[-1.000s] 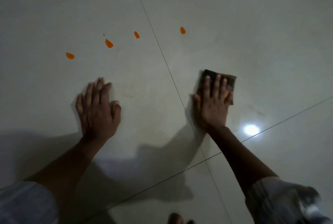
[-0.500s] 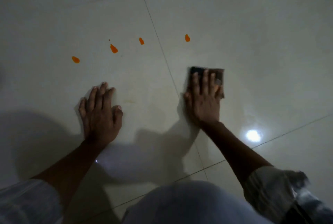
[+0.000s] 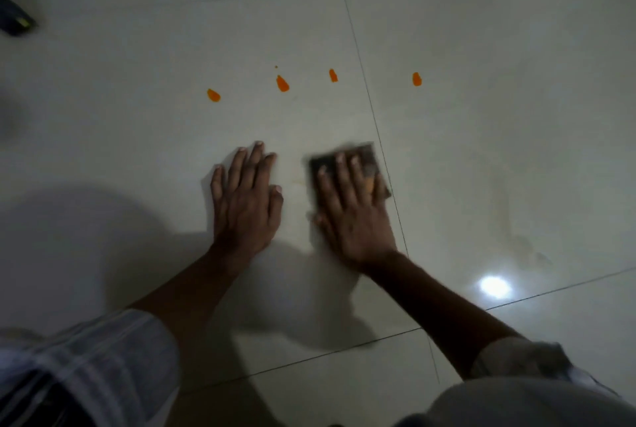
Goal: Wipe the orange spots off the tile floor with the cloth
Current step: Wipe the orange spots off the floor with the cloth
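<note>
Sliding leftward across the grout line (image 3: 385, 165), the right hand (image 3: 354, 216) now presses the dark cloth (image 3: 344, 165) flat under spread fingers, just beside the left hand (image 3: 246, 201); earlier they were well apart. That left hand lies open and empty, palm down on the tile floor (image 3: 499, 117), likely as a brace. Four orange spots (image 3: 282, 83) remain untouched in a row beyond both hands, toward the floor's far side.

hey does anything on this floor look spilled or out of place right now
Yes. Four orange spots sit in a rough row on the pale tile floor, with a tiny speck above the second; none is wiped yet. The cloth under the right hand lies nearer than the row. A dark object at the far left edge is too blurred to identify.
</note>
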